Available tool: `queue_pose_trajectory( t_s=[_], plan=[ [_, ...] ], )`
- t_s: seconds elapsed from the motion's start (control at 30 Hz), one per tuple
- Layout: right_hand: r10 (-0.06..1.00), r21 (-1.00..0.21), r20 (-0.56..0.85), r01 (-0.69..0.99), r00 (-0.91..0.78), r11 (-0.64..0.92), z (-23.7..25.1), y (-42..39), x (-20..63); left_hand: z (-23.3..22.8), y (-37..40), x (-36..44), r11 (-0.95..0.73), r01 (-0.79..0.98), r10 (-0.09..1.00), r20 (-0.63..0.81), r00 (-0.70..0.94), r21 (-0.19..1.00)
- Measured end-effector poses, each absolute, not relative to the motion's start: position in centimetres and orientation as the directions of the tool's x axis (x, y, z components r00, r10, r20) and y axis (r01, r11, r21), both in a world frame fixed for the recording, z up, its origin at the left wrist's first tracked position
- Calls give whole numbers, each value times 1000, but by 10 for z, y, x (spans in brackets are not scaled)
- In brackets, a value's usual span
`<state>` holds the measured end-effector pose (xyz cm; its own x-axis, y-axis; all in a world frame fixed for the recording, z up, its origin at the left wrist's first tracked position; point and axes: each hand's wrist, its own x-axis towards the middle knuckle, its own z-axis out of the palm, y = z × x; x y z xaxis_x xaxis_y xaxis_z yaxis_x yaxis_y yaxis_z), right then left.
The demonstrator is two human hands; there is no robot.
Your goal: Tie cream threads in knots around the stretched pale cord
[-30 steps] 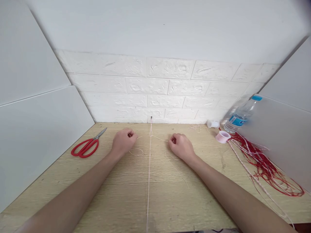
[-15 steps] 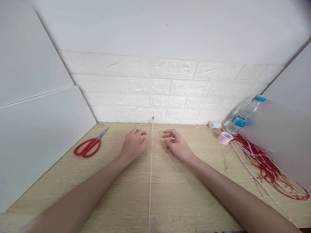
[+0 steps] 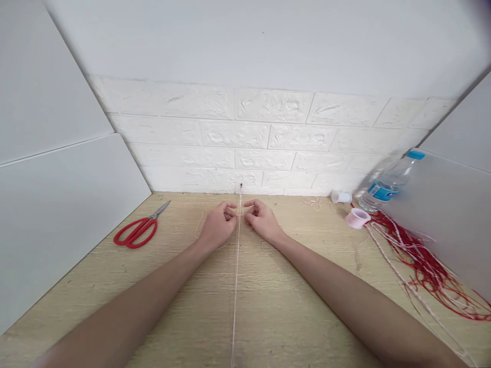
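Note:
A pale cord (image 3: 236, 286) runs taut from a small fixing (image 3: 241, 185) low on the wall towards me, with a short knotted stretch (image 3: 240, 197) at its far end. Just below that stretch, thin thread loops around the cord. My left hand (image 3: 219, 224) is closed to the left of the cord, pinching the thread near the loop. On the other side my right hand (image 3: 263, 221) is curled in a pinch on thread too, its fingertips close to the cord. A loose thread tail (image 3: 282, 271) trails on the table below my right wrist; another curls beside my left hand.
Red-handled scissors (image 3: 141, 227) lie at the left. To the right are a pink thread spool (image 3: 357, 218), a white spool (image 3: 341, 197), a water bottle (image 3: 387, 186) and a heap of red cords (image 3: 425, 260) with a pale braid. White brick-patterned wall (image 3: 253, 135) closes the back.
Both hands have come closer to the cord, the right one moving left and closing its fingers. A thread tail now shows left of my left hand. The view has shifted slightly.

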<state>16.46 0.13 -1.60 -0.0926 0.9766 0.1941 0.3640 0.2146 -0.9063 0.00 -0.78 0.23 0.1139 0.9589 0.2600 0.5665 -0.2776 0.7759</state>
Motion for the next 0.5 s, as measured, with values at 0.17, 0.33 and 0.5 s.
queue_pose_trajectory(
  t_s=[0.17, 0.33, 0.5],
  plan=[
    [951, -851, 300, 428, -79, 304, -16, -5, 162, 1, -7, -2, -275, 577, 959, 266, 102, 769],
    [930, -786, 361, 513, -72, 345, -16, -4, 160, 3, -10, -3, -313, 615, 947, 288, 142, 724],
    [925, -745, 379, 581, -36, 328, -17, -2, 162, 2, -7, -6, -312, 661, 939, 329, 103, 683]
  ],
)
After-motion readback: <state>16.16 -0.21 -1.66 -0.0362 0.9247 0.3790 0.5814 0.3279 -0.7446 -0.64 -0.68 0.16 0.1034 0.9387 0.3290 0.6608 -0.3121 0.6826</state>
